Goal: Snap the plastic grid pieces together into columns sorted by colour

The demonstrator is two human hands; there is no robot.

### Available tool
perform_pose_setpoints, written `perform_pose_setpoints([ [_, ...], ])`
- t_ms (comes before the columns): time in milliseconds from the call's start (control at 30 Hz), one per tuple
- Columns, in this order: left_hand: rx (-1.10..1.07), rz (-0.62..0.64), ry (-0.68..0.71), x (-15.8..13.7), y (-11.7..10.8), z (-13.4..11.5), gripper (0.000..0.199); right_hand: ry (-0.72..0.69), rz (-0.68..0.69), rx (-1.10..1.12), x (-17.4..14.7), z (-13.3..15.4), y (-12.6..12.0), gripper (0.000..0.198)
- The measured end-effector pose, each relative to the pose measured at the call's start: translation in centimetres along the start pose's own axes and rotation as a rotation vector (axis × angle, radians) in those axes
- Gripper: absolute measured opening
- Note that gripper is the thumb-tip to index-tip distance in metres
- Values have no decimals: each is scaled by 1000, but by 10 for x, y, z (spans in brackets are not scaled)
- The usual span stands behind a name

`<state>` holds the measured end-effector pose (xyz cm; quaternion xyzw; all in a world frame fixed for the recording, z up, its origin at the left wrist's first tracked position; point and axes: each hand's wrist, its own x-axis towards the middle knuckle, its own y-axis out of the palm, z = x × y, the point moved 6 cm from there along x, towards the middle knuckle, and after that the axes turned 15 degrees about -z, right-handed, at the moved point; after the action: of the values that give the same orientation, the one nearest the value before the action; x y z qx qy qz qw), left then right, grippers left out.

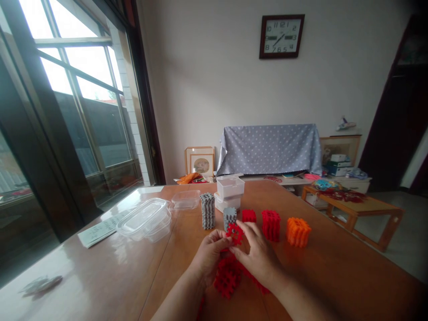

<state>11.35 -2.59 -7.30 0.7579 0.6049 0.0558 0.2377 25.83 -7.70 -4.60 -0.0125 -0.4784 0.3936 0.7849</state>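
Between my two hands, above the table, is a red interlocking plastic piece with notched edges. My left hand pinches its left side, thumb and fingers together. My right hand grips the right side with its thumb below and fingers over the top. Beneath my hands lie more red notched pieces, partly hidden by my wrists. Just beyond stand a tall grey stack, a shorter grey stack, a small red stack, a larger red stack and an orange stack.
Clear plastic containers and a paper sheet lie on the left of the wooden table. White boxes are stacked behind the grey pieces. A small plastic packet is at near left. A low side table stands at right.
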Motion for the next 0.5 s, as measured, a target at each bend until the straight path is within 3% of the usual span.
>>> perform_pose_setpoints([
  [233,77,44,41,-5,0,-5,41,12,14,-8,9,-7,-10,54],
  [500,151,-25,132,2,-12,-14,40,203,-17,22,72,-62,-70,52],
])
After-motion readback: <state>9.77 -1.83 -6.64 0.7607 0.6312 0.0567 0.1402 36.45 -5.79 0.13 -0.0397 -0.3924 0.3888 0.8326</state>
